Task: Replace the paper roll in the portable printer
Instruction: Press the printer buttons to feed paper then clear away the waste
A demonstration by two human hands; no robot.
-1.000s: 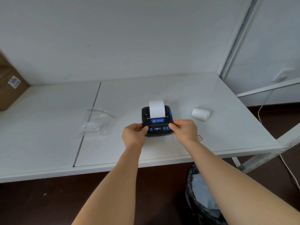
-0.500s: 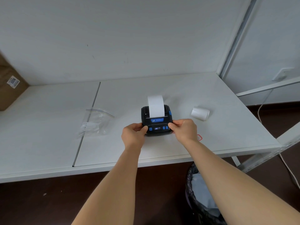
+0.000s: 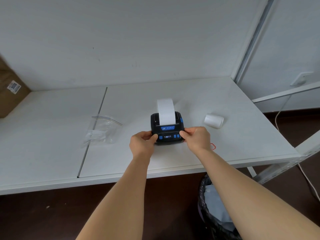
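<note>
On white table [image 3: 225, 144], black printer [image 3: 167, 130], blue buttons, paper strip [image 3: 165, 111] upright

The setting reads as a storeroom or back-office work area. Both hands work on a white metal shelving deck [image 3: 242, 129] backed by a plain white panel. Far left of the left hand [image 3: 142, 144] stands a labelled cardboard carton [image 3: 10, 94]. Below the right hand [image 3: 197, 138], a lined waste bin [image 3: 207, 213] sits on a dark floor.

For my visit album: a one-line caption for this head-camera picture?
Both hands, left and right, hold a portable printer feeding white paper.
</note>
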